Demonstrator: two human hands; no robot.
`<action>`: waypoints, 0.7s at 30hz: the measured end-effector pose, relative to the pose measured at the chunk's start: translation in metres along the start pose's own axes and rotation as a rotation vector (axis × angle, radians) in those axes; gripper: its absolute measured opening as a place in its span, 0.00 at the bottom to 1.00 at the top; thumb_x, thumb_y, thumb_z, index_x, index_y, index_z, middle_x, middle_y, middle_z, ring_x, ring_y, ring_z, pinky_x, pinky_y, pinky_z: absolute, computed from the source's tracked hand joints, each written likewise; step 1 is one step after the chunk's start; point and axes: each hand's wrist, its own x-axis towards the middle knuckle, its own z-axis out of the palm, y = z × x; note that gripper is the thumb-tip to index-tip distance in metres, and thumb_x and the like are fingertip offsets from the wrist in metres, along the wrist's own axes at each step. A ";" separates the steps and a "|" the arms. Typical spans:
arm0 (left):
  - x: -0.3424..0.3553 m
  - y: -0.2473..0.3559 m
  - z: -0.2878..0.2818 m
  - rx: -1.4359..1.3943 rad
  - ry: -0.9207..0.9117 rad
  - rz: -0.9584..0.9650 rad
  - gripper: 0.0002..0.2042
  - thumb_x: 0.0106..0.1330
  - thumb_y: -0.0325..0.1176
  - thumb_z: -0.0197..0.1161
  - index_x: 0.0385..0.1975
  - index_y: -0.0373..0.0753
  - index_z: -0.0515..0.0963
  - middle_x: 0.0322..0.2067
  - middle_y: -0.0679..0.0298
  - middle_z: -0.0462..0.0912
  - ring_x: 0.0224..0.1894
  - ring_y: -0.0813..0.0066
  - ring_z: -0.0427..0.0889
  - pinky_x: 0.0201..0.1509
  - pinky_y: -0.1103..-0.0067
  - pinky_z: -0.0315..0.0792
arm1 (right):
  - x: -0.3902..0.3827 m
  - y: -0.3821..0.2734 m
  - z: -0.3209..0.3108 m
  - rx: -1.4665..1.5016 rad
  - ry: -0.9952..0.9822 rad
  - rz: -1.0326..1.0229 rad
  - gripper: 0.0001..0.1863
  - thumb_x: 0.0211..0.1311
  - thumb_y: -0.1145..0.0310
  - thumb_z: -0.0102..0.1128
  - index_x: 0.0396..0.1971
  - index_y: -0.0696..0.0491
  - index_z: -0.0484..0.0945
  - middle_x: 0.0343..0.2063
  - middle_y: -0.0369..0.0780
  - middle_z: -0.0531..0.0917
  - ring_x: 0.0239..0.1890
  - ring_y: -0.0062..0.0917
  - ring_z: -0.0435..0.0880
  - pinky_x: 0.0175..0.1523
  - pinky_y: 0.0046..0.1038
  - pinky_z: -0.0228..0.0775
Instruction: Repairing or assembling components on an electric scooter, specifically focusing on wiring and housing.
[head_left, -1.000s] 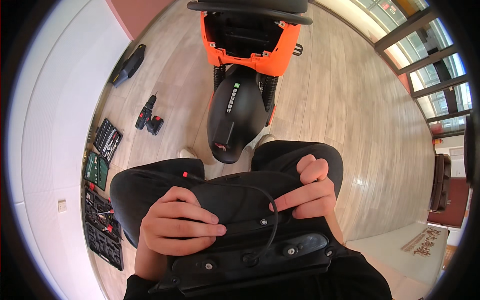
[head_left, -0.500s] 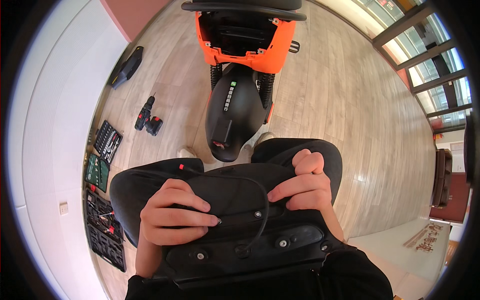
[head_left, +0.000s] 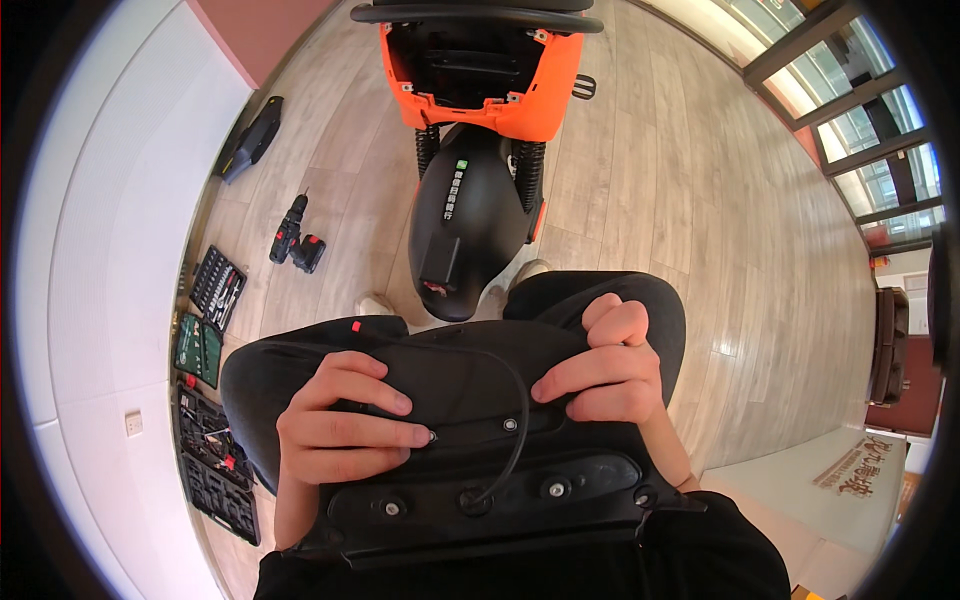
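A black plastic cover (head_left: pixel 455 385) lies across my lap, with several silver bolts in its surface. My left hand (head_left: pixel 350 415) grips its left side, fingers laid over the top and one fingertip at a bolt (head_left: pixel 432 437); the thumb is hidden. My right hand (head_left: pixel 610 365) is curled on the right side, two fingertips pressed to the cover near another bolt (head_left: pixel 510 425). A thin black cable (head_left: pixel 522 400) rises from a round hole, arches over the cover, and its red connector (head_left: pixel 357 326) rests by my left thigh.
An orange and black scooter (head_left: pixel 485 120) stands ahead, its rear wheel fender between my feet. On the floor at left lie a cordless drill (head_left: pixel 295 235), a black elongated part (head_left: pixel 252 140), a socket set (head_left: pixel 217 285), and open tool cases (head_left: pixel 215 460). A white wall runs along the left.
The whole view has shifted slightly. Both hands keep nearly the same places on the cover, and the cable and connector lie as before.
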 end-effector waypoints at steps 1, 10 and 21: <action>0.000 0.000 0.000 0.001 -0.001 -0.013 0.04 0.51 0.26 0.72 0.25 0.41 0.84 0.38 0.65 0.91 0.44 0.63 0.86 0.54 0.62 0.76 | 0.000 0.000 0.000 0.001 -0.004 0.008 0.09 0.54 0.73 0.65 0.31 0.45 0.74 0.40 0.32 0.89 0.38 0.28 0.63 0.40 0.29 0.59; -0.001 0.002 0.000 -0.007 0.039 -0.046 0.05 0.54 0.27 0.71 0.30 0.42 0.84 0.39 0.64 0.90 0.45 0.63 0.86 0.57 0.60 0.76 | 0.001 0.002 0.002 -0.001 0.004 0.005 0.08 0.55 0.72 0.64 0.31 0.45 0.74 0.39 0.32 0.89 0.37 0.27 0.64 0.39 0.28 0.59; -0.006 0.000 0.003 0.025 0.098 -0.065 0.07 0.59 0.29 0.69 0.36 0.43 0.82 0.42 0.61 0.89 0.47 0.59 0.85 0.61 0.55 0.77 | -0.001 0.001 0.005 -0.017 0.028 0.036 0.08 0.53 0.70 0.64 0.31 0.45 0.74 0.39 0.32 0.89 0.37 0.27 0.64 0.40 0.28 0.60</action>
